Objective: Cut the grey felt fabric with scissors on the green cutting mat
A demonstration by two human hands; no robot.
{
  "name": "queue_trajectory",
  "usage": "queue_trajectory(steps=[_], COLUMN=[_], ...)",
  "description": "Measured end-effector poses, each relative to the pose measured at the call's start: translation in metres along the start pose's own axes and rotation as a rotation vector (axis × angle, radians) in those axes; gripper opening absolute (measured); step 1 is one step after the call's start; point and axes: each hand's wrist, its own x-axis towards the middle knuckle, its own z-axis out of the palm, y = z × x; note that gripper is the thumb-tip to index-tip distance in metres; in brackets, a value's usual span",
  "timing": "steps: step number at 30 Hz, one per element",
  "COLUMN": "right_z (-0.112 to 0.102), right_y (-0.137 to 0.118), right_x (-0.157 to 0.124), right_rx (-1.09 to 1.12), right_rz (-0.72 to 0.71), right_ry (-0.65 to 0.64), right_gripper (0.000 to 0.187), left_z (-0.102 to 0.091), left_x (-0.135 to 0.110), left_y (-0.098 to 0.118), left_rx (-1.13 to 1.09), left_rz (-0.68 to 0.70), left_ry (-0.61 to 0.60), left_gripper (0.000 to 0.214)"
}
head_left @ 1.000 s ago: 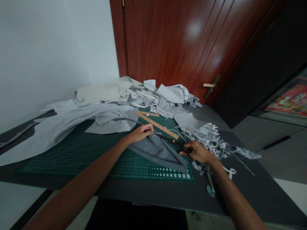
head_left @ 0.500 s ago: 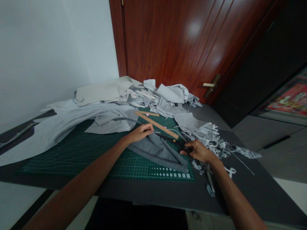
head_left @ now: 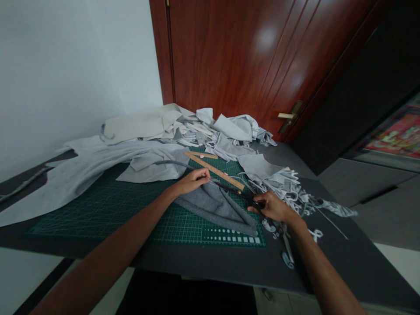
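Note:
My right hand is shut around the handles of a pair of black-handled scissors, whose long blades reach up and left towards my left hand. My left hand pinches the upper tip of a folded piece of dark grey fleece fabric, which lies on a green cutting mat. The blades run along the fabric's upper edge. Where they meet the cloth, the lower blade is hidden.
A wooden ruler lies on the mat just beyond the scissors. Pale grey fabric pieces and a heap of scraps cover the back. White-grey strips lie to the right on the dark tabletop, before a wooden door.
My right hand has shifted slightly on the scissors. My left hand and the grey fabric stay about where they were.

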Motion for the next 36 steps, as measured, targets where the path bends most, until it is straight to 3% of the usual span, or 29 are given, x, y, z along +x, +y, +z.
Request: queue_trajectory(steps=[14,36], right_z=[-0.001,0.000], right_y=[-0.003,-0.012], right_x=[-0.001,0.001], right_rx=[0.101,0.015], right_rz=[0.019,0.010], right_ry=[-0.034,-0.014], right_gripper=[0.051,0.048], left_z=[0.000,0.001], left_x=[0.000,-0.002], left_y=[-0.002,0.006], left_rx=[-0.056,-0.099], left_rz=[0.004,0.019], left_ry=[-0.005,-0.038], left_gripper=[0.020,0.021])
